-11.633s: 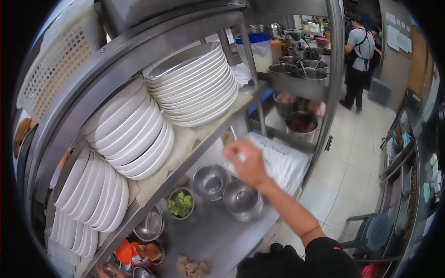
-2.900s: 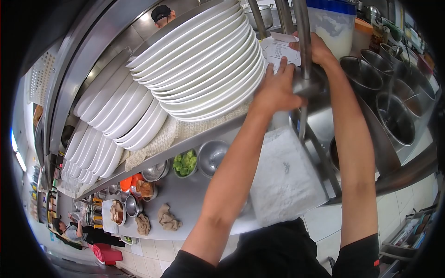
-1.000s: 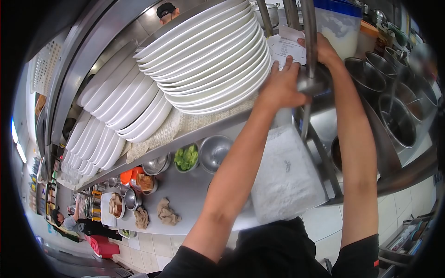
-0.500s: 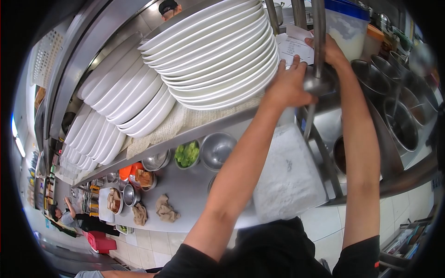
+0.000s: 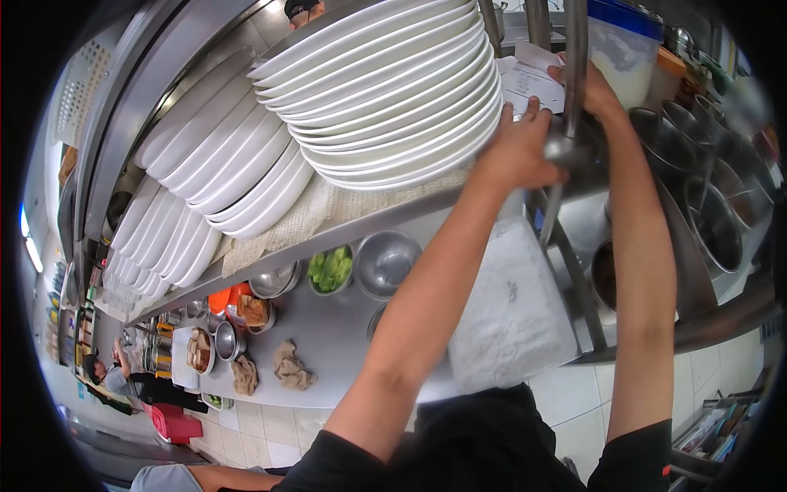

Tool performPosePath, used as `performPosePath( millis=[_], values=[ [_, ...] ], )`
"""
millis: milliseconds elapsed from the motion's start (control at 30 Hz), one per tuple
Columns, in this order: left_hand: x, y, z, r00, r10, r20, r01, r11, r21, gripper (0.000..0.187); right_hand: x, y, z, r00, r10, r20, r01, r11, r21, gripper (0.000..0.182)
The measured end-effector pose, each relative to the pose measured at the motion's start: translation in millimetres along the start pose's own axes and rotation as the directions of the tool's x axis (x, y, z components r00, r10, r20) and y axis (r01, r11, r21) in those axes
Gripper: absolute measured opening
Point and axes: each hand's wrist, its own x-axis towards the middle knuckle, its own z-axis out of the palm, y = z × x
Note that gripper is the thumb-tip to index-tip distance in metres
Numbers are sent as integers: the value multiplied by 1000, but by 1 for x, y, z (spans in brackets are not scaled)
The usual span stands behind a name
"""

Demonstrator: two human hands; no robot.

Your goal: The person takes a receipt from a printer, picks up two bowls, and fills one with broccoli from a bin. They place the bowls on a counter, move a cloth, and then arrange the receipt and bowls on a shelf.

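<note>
Printed paper slips [image 5: 529, 86] lie on the upper shelf, beside a tall stack of white plates [image 5: 393, 98]. My left hand [image 5: 520, 149] is at the shelf edge, its fingers spread and their tips at the lower edge of the slips. Behind a vertical metal post [image 5: 576, 57], my right hand [image 5: 600, 92] has its fingertips on the right end of a slip and grips it; the post hides part of that grip. Below my left forearm stands a white, powdery-looking block or tray [image 5: 512, 303].
More white dishes [image 5: 221, 164] stand on the shelf's cloth liner. Below are a bowl of green leaves [image 5: 330, 269], a steel bowl [image 5: 387, 264] and crumpled brown cloths [image 5: 291, 365]. Steel pots [image 5: 711, 221] and a blue-lidded tub [image 5: 619, 53] are at right. Co-workers [image 5: 123, 381] are at left.
My view has shifted slightly, moving the shelf items a little. Both hands stay at the slips in nearly the same pose. A co-worker's grey sleeve shows more at the bottom left.
</note>
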Motion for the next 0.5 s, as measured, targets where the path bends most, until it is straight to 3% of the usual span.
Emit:
performPosePath(
  millis=[500],
  values=[
    [1, -1, 0, 1000, 31, -5, -31, 999, 26, 97, -3, -5, -2, 998, 36, 57, -40, 997, 72, 76]
  ],
)
